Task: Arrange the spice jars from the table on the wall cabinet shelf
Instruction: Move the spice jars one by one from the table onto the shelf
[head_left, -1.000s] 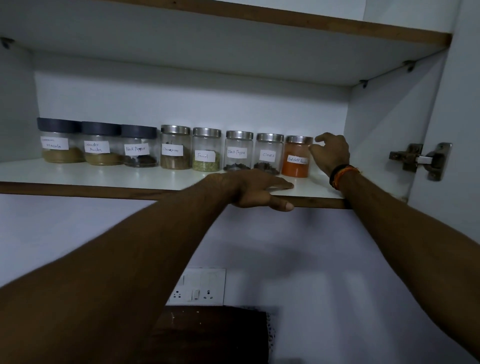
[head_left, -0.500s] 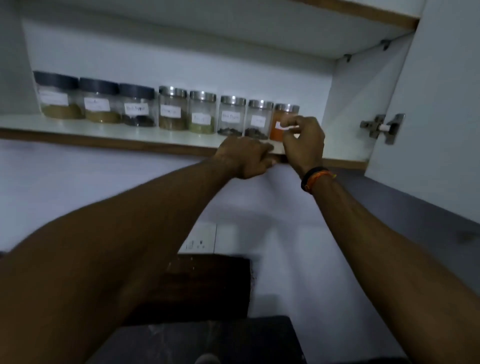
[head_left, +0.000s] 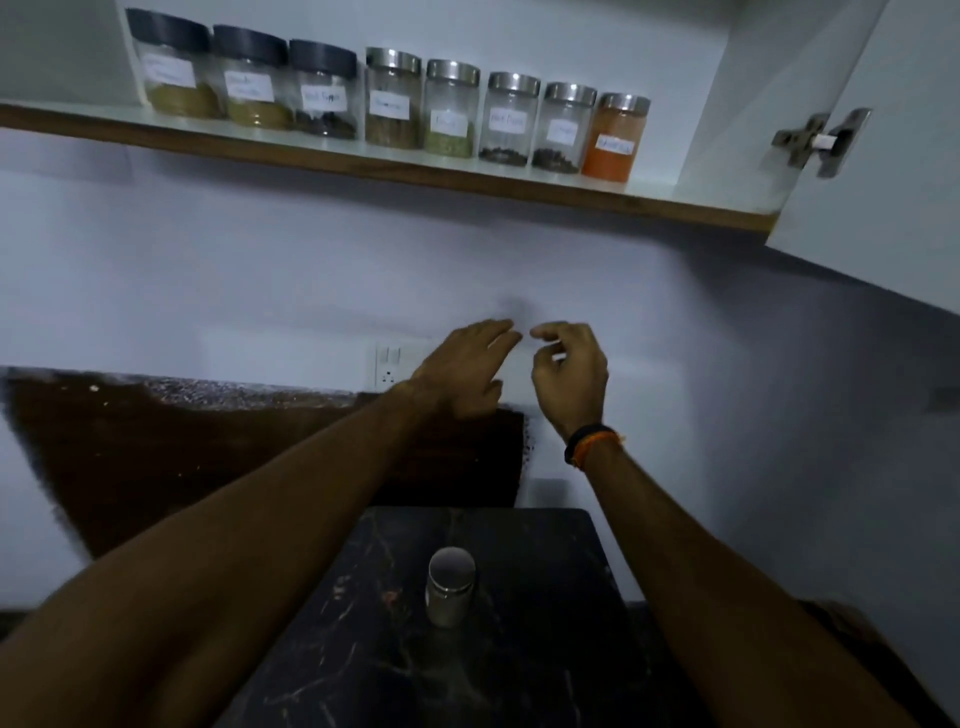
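Observation:
Several labelled spice jars stand in a row on the wall cabinet shelf, from dark-lidded ones on the left to an orange-filled jar at the right end. One steel-lidded jar stands alone on the dark marble table below. My left hand hangs in the air below the shelf, fingers stretched out and holding nothing. My right hand is beside it, fingers loosely curled and empty. Both hands are well above the table jar.
The cabinet's white door stands open on the right with a metal hinge. A wall socket sits behind my left hand. A dark brown panel lies against the wall behind the table.
Both hands have dropped from the shelf edge and the orange jar to mid-air below it. My view has tilted down, bringing the table and its lone jar into sight.

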